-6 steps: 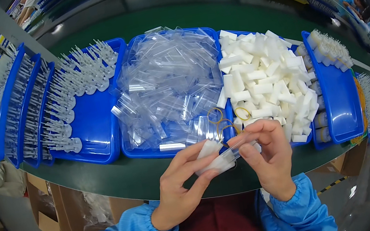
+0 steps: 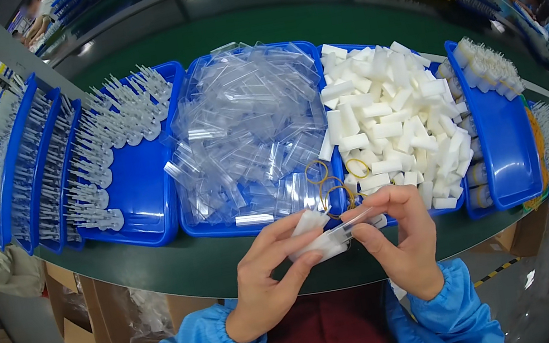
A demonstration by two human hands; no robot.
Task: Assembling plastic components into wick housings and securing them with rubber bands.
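Over the front edge of the table, my left hand [image 2: 269,270] is closed around white foam blocks [image 2: 328,242], one of them sticking up between thumb and fingers. Close beside it, my right hand [image 2: 404,241] pinches a clear plastic sleeve [image 2: 361,219] between thumb and fingertips. The sleeve's left end meets the foam; whether it goes around the block or only touches it I cannot tell. Just beyond my fingertips lie yellowish rubber bands [image 2: 338,197], at the near edges of a tray of clear sleeves [image 2: 247,114] and a pile of white foam blocks [image 2: 393,119].
On the left, a blue tray [image 2: 140,190] holds white parts with upright stems, and more loaded trays [image 2: 35,175] lean beside it. To the right stands another blue tray [image 2: 508,154] with small parts. Cardboard boxes [image 2: 83,327] sit below the table. Other people work farther off.
My right hand has shifted slightly right and down, and the clear sleeve now reaches less far over the foam. My left hand stays nearly still.
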